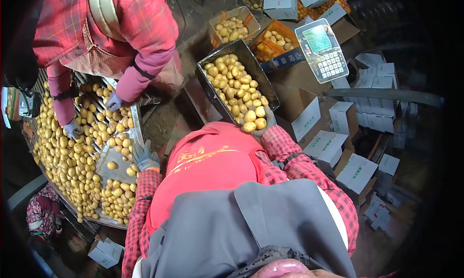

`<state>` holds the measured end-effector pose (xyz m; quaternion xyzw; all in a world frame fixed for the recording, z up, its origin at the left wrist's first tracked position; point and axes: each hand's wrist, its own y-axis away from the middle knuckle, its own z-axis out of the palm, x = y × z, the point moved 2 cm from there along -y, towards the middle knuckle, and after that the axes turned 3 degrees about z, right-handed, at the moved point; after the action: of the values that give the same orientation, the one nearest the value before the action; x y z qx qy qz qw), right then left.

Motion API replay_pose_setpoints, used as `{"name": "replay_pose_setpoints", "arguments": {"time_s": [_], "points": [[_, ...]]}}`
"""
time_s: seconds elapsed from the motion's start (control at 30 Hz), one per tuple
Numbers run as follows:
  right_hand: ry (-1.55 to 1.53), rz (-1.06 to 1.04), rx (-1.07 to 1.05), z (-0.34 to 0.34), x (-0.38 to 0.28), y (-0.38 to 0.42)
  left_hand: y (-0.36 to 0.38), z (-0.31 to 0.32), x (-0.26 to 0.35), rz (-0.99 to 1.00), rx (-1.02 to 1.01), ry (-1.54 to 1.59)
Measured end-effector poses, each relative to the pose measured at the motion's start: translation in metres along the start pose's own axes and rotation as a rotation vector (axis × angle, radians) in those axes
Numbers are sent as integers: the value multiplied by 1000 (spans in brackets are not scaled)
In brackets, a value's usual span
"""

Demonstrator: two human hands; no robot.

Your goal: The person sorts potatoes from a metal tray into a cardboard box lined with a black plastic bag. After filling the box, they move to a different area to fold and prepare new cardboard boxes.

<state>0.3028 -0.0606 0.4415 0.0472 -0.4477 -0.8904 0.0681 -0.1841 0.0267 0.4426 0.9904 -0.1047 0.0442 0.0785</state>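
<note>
Right hand (265, 122) fingers cupped on potatoes (250, 116), which sit against the palm side at the crate (271, 92)'s near end. Left hand (145, 157) released, fingers spread beside the worktop (108, 157).

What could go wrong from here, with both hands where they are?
The large potatoes by the right hand sit at the near end of the black-lined crate and might roll over its rim. The left hand is at the table's edge, so a sideways bump could knock loose potatoes off.
</note>
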Motion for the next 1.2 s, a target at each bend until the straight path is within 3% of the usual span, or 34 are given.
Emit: {"name": "replay_pose_setpoints", "arguments": {"time_s": [0.13,0.2,0.8,0.87,1.0,1.03,1.2], "points": [[71,70,-11,-13,-11,9,0,-1,2,-20,-40,-7],[-1,25,93,-21,-19,2,-1,-2,4,-32,-65,3],[-135,-22,-37,-48,-74,-32,-3,-6,8,-22,-119,1],[-162,-76,67,-46,-77,-35,-5,-6,8,-17,-139,-5],[129,-151,137,-67,-92,-49,-6,-8,10,-35,-177,-26],[101,-223,191,-71,-95,-57,-5,-5,7,-18,-154,-22],[-22,-194,139,-67,-103,-52,-3,0,5,25,-85,-21]]}}
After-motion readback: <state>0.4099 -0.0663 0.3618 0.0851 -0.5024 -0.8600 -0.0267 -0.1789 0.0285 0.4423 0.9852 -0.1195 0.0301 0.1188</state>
